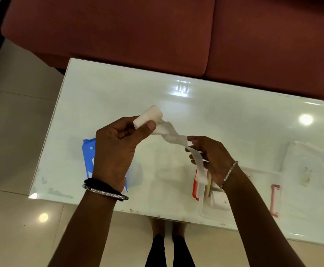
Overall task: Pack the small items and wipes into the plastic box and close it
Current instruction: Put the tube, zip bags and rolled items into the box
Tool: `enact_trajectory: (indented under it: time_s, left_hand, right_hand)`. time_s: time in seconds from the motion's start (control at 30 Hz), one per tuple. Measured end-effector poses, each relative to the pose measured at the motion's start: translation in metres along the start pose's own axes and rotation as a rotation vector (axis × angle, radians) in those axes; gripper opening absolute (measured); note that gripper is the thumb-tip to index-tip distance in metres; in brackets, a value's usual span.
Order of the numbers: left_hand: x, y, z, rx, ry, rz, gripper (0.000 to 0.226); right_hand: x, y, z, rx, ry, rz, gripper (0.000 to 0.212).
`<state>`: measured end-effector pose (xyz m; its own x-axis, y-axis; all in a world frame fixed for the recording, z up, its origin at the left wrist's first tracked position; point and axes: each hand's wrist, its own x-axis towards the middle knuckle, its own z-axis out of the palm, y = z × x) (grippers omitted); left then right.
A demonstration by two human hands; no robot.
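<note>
My left hand (116,149) grips a white gauze bandage roll (147,117) between thumb and fingers, above the middle of the table. A twisted loose strip (173,137) runs from the roll to my right hand (211,158), which pinches it; the strip's tail hangs down past the palm. Under my left hand lies a blue wipes pack (89,157), mostly hidden. Below my right hand sits the clear plastic box (253,214) with a pink latch (275,200). Inside it are a red-and-white item (195,189) and some wooden sticks (208,185).
The glossy white table (118,93) has a clear plastic sheet or lid (309,162) at its right end. A dark red sofa (157,31) stands right behind the table. Beige floor tiles (13,132) lie to the left, and my feet show under the near edge.
</note>
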<state>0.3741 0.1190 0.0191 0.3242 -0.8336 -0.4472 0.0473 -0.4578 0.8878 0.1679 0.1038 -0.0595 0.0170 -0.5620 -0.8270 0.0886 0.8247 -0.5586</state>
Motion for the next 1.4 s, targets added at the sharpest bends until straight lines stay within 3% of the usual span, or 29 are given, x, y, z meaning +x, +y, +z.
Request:
enact_trajectory:
  time_s: [0.07, 0.13, 0.27, 0.37, 0.43, 0.53, 0.6, 0.67, 0.8, 0.87, 1.07, 1.17, 1.23, 1.4]
  left_hand:
    - [0.001, -0.004, 0.001, 0.013, 0.019, 0.018, 0.028]
    - [0.002, -0.007, 0.002, 0.028, 0.045, 0.043, 0.025]
    - [0.008, -0.01, -0.001, 0.065, 0.165, 0.071, 0.022]
    - [0.013, -0.013, -0.006, 0.125, 0.257, 0.088, 0.02]
    - [0.015, -0.014, -0.006, 0.122, 0.255, 0.085, 0.023]
    - [0.017, -0.02, -0.003, 0.109, 0.165, 0.071, 0.024]
    - [0.016, -0.024, 0.002, 0.089, 0.072, 0.044, 0.025]
    - [0.013, -0.027, 0.008, 0.092, -0.018, 0.01, 0.028]
    - [0.005, -0.034, 0.017, 0.096, -0.182, -0.035, 0.031]
    - [0.003, -0.037, 0.02, 0.062, -0.242, -0.048, 0.03]
    - [-0.001, -0.043, 0.026, 0.039, -0.303, -0.018, 0.035]
    - [-0.004, -0.046, 0.029, -0.119, -0.348, -0.16, 0.053]
    - [-0.006, -0.046, 0.031, -0.198, -0.391, -0.265, 0.051]
    - [-0.009, -0.051, 0.037, -0.082, -0.442, -0.271, 0.051]
  right_hand:
    - [0.003, 0.001, 0.001, -0.148, 0.119, -0.085, 0.026]
    - [0.003, 0.002, 0.002, -0.168, 0.115, -0.17, 0.025]
    - [-0.001, 0.005, -0.011, 0.04, -0.134, -0.263, 0.016]
    - [-0.007, 0.004, -0.029, -0.106, -0.284, -0.339, 0.018]
    - [-0.006, 0.006, -0.036, -0.297, -0.124, -0.414, 0.029]
    - [-0.005, 0.003, -0.035, -0.312, 0.275, -0.477, 0.021]
    - [-0.009, -0.004, -0.027, -0.266, 0.312, -0.5, 0.01]
    - [-0.016, -0.012, -0.016, -0.283, 0.237, -0.549, 0.019]
    - [-0.028, -0.022, 0.01, -0.251, -0.132, -0.611, 0.034]
    - [-0.028, -0.023, 0.015, -0.247, -0.228, -0.598, 0.034]
    - [-0.025, -0.017, 0.01, -0.168, -0.216, -0.594, 0.023]
    - [-0.026, -0.012, 0.002, -0.101, -0.182, -0.583, 0.023]
    - [-0.028, -0.01, -0.002, -0.077, -0.172, -0.579, 0.026]
    - [-0.033, -0.002, -0.004, -0.017, -0.196, -0.527, 0.032]
